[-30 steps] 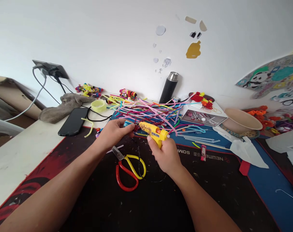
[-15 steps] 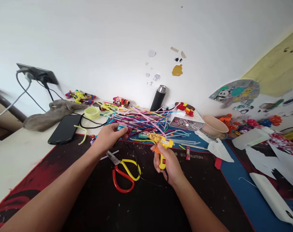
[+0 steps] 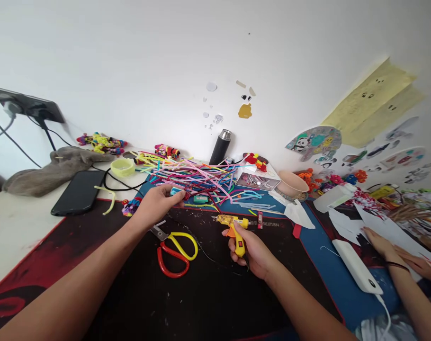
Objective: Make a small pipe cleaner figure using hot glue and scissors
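My right hand (image 3: 250, 246) is wrapped round the handle of a yellow hot glue gun (image 3: 241, 244) with an orange trigger. Its nozzle points left, apart from what my left hand holds. Between the thumb and fingers of my left hand (image 3: 160, 204) is a small blue piece (image 3: 177, 191); a dark red glittery strand shows beside it, and whether the two are joined I cannot tell. Scissors (image 3: 173, 255) with one red and one yellow handle lie on the dark mat below. Behind my hands spreads a pile of coloured pipe cleaners (image 3: 201, 174).
A black phone (image 3: 78, 192), a pale yellow tape roll (image 3: 123, 166) and a grey animal figure (image 3: 59, 168) lie left. At the back stand a black flask (image 3: 220, 148) and a bowl (image 3: 291, 184). Right are a white power bank (image 3: 357, 267) and another person's hands (image 3: 382, 244) on paper.
The glue gun has moved down and away from the blue piece. My left hand keeps its pinch. The view has turned right, bringing another person's hands and arms into sight.
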`<state>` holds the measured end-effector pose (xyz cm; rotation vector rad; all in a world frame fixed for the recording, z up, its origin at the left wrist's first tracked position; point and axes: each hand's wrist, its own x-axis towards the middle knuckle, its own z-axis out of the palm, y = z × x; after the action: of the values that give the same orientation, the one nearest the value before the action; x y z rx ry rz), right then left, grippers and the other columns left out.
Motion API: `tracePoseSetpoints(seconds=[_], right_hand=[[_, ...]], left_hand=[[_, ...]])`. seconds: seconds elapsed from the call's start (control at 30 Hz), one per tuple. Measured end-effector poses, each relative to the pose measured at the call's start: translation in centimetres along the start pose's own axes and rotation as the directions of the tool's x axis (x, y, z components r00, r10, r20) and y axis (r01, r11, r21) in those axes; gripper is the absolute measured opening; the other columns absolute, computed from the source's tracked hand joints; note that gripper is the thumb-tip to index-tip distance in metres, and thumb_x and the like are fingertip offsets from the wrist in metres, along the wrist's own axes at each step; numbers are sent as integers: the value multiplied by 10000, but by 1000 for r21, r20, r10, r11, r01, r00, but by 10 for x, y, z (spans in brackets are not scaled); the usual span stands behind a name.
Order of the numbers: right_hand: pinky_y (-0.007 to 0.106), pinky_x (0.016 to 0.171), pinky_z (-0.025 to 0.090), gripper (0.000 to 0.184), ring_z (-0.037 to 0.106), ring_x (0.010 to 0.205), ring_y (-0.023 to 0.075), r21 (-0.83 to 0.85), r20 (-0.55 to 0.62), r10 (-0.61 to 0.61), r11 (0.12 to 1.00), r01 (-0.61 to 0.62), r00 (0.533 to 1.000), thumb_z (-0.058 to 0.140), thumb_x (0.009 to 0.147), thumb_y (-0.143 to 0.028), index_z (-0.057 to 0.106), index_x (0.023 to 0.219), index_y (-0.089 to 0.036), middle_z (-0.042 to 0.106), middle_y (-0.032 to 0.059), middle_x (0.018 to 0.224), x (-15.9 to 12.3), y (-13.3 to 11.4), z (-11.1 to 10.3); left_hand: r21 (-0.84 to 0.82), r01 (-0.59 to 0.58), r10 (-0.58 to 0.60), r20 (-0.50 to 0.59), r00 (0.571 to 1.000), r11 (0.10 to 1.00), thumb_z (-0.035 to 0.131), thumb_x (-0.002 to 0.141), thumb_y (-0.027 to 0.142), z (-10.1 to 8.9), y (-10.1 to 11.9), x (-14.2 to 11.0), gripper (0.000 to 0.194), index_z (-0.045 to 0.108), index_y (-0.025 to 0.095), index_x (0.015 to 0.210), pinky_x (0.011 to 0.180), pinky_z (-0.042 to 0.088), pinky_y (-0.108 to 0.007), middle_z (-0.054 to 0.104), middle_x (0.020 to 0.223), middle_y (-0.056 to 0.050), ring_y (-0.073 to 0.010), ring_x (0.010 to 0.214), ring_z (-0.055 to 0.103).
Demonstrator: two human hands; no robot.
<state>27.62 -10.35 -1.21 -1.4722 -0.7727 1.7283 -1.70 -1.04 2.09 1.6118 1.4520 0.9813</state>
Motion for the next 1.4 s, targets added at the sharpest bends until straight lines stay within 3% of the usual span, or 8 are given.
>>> tracePoseSetpoints(seconds=[0.27,0.47,0.6,0.7,0.8,0.9,1.1,1.4], right_hand=[[197,360,311,540,669,448,148,-413,-42,-25,911,5,999,449,1120,-612,708,1040,-146,708,32,621,2,-14,4],[239,441,368,596,585,393,143,-796,-86,-109,605,-2,990,460,1092,-657,613,726,-212,609,-6,487,-8,-20,-16],[266,529,415,491,647,550,180,-874,-19,-388,453,173,921,582,1038,-628,710,811,-212,690,16,620,-8,-16,-22],[271,583,441,396,657,653,186,-798,54,-517,492,348,854,627,1027,-580,763,957,-214,726,22,751,6,-11,-8],[277,599,430,323,590,624,163,-670,147,-535,565,482,832,690,1005,-512,759,1154,-234,649,-27,717,24,-10,20],[282,602,392,393,508,612,143,-543,227,-561,606,582,796,763,963,-448,707,1293,-243,590,-59,708,39,-14,48],[300,604,388,424,473,598,152,-373,208,-626,660,653,752,799,926,-404,666,1295,-242,506,-84,647,54,-25,77],[313,612,367,370,465,597,147,-345,267,-631,643,684,728,789,945,-378,677,1272,-249,497,-85,652,63,-26,83]], left_hand=[[-116,0,5,36,999,993,692,818,637,2,-5,0,465,743,201,663,599,390,-307,775,730,-57,-195,632,567],[-220,13,0,59,998,975,728,811,631,6,-8,1,460,738,204,641,648,427,-305,764,720,-56,-195,662,580],[-365,68,-30,109,994,929,808,755,635,10,-10,1,442,709,214,662,727,480,-325,768,701,-61,-213,699,614],[-419,103,-36,164,986,902,841,736,628,13,-7,-2,439,702,219,656,762,512,-340,766,694,-64,-228,723,641],[-449,140,-41,224,974,882,837,733,651,14,-2,-5,460,708,219,643,786,538,-347,764,697,-67,-233,732,662],[-466,179,-57,263,963,867,869,696,612,13,3,-7,426,694,228,642,792,548,-351,741,659,-48,-225,704,650],[-422,216,-80,317,945,880,838,735,556,14,2,-6,370,680,225,683,734,535,-345,712,629,-34,-203,640,630],[-412,279,-146,325,934,867,853,703,542,15,2,-6,368,687,215,672,704,524,-339,691,612,-31,-194,628,611]])
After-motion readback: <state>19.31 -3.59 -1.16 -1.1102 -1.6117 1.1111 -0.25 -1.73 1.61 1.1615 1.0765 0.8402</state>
